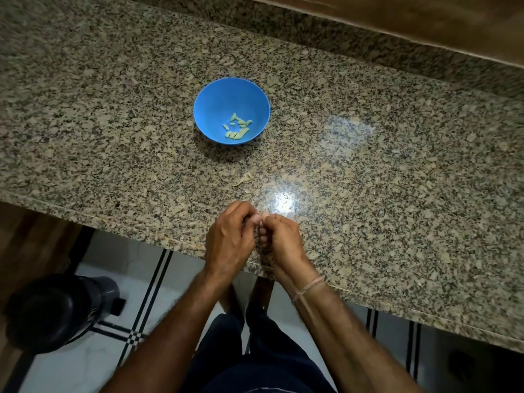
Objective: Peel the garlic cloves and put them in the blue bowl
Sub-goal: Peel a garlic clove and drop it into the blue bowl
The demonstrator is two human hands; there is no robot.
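Left hand and right hand fingers curl together, contents hidden; blue bowl beyond.

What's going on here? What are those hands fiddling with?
Someone is peeling garlic at the counter. The left hand and right hand are pressed together at the near edge. Their fingers are curled around something tiny, most likely a clove, though the fingers hide it. The blue bowl farther back holds a small pile of peeled cloves. A scrap of skin lies on the counter between the bowl and the hands.
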